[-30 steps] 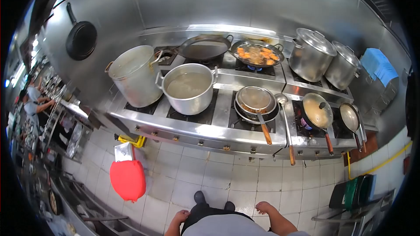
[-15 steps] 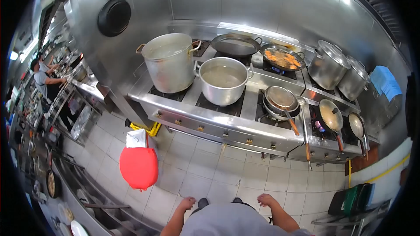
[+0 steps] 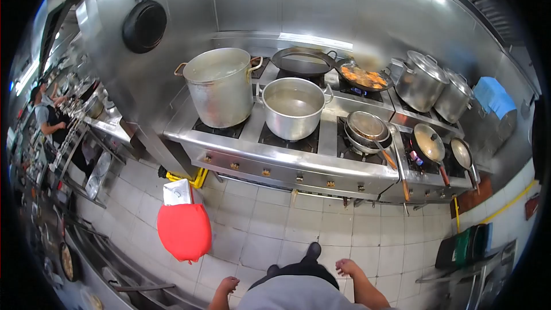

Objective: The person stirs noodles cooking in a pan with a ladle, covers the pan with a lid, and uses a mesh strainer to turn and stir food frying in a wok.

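Note:
My left hand (image 3: pixel 229 285) hangs low beside my body, its fingers loosely curled and holding nothing that I can see. My right hand (image 3: pixel 346 267) is held out on the other side, fingers partly spread, with nothing in it. Both hands are over the tiled floor, apart from the stove (image 3: pixel 270 163). On the stove stand a tall pot (image 3: pixel 221 100), a wide pot (image 3: pixel 293 117) of liquid and a strainer (image 3: pixel 367 126) over a pan. Behind them, a wok (image 3: pixel 363 78) holds orange pieces in bubbling oil above a blue flame.
A red-covered bin or stool (image 3: pixel 183 232) stands on the floor at left. Lidded pots (image 3: pixel 422 89) and lidded frying pans (image 3: pixel 428 143) are at the stove's right. A green bin (image 3: pixel 462 247) is at lower right. Two people work at the far left counter.
My body has moved, and one shoe now shows further forward. My left hand is lower and further left; my right hand is little changed. The stove appears slightly shifted in view.

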{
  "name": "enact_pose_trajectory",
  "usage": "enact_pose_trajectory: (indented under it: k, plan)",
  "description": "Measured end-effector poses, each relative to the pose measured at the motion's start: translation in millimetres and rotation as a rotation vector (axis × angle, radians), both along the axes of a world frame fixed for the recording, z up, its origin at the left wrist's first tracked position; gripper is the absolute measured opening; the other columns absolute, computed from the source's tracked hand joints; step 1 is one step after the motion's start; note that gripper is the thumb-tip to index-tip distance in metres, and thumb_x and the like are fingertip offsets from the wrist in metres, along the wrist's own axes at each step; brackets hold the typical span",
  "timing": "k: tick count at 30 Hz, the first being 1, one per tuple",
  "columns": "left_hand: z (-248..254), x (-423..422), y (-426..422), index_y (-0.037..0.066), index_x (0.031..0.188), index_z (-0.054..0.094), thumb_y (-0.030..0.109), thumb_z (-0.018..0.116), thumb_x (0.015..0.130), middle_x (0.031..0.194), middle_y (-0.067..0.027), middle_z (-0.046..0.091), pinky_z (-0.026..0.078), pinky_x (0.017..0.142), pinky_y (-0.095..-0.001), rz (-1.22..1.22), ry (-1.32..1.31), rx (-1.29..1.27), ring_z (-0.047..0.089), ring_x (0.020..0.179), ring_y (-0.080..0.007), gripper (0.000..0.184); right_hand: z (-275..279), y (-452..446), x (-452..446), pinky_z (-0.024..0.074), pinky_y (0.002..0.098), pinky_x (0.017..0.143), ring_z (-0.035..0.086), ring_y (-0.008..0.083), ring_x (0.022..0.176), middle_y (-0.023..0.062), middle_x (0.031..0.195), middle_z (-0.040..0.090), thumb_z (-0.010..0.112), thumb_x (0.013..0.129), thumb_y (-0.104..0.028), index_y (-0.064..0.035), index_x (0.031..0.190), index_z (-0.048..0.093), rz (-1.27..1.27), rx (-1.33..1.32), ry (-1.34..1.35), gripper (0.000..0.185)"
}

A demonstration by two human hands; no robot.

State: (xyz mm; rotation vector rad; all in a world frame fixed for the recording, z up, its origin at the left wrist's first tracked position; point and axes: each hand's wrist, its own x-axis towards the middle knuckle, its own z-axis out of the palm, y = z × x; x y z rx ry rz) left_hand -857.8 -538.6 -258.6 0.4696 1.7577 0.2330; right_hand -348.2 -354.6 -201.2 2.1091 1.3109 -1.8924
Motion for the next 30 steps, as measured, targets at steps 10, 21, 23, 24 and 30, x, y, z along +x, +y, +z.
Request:
enact_pose_trajectory:
  k: [10, 21, 23, 24, 30]
  plan:
    - [4, 22, 27, 0.004, 0.106, 0.061, 0.034, 0.063, 0.08, 0.083, -0.0078, 0.063, 0.05, 0.051, -0.031, -0.252, 0.008, 0.236, 0.061, 0.064, -0.019, 0.039, -25, -38, 16, 0.052, 0.0308, 0.05, 0.064, 0.0185, 0.067, 0.0102, 0.091, 0.065, 0.056, 0.085, -0.028, -0.0047, 0.106, 0.06, -0.009, -0.156, -0.097, 0.031]
    - [26, 3, 51, 0.004, 0.104, 0.06, 0.031, 0.062, 0.082, 0.079, -0.0048, 0.061, 0.05, 0.049, -0.0319, -0.216, 0.019, 0.179, 0.058, 0.059, -0.016, 0.034, 11, 18, -33, 0.0516, 0.0309, 0.055, 0.064, 0.0187, 0.071, 0.0072, 0.092, 0.065, 0.057, 0.086, -0.032, -0.0068, 0.111, 0.058, 0.042, 0.071, 0.057, 0.035]
    - [15, -1, 52, 0.005, 0.105, 0.06, 0.031, 0.062, 0.082, 0.081, -0.0053, 0.062, 0.05, 0.05, -0.032, -0.197, 0.037, 0.195, 0.058, 0.061, -0.0163, 0.035, 9, 17, -25, 0.0517, 0.0308, 0.056, 0.064, 0.0184, 0.07, 0.0072, 0.091, 0.064, 0.057, 0.086, -0.033, -0.0067, 0.11, 0.058, 0.0, 0.115, 0.016, 0.035]
    - [6, -1, 55, 0.005, 0.106, 0.059, 0.032, 0.062, 0.082, 0.083, -0.0059, 0.062, 0.05, 0.051, -0.032, -0.175, -0.003, 0.217, 0.059, 0.064, -0.0169, 0.037, -1, 15, -20, 0.0517, 0.0315, 0.055, 0.064, 0.0177, 0.069, 0.007, 0.089, 0.064, 0.056, 0.087, -0.032, -0.0066, 0.109, 0.059, 0.027, 0.094, -0.011, 0.034]
    - [21, 14, 63, 0.004, 0.11, 0.057, 0.033, 0.063, 0.082, 0.09, -0.0076, 0.063, 0.049, 0.052, -0.0311, -0.152, -0.024, 0.197, 0.06, 0.069, -0.0187, 0.04, -10, -21, -11, 0.051, 0.0313, 0.049, 0.061, 0.0165, 0.059, 0.0066, 0.077, 0.064, 0.056, 0.082, -0.029, -0.0059, 0.088, 0.063, 0.173, -0.055, -0.085, 0.025]
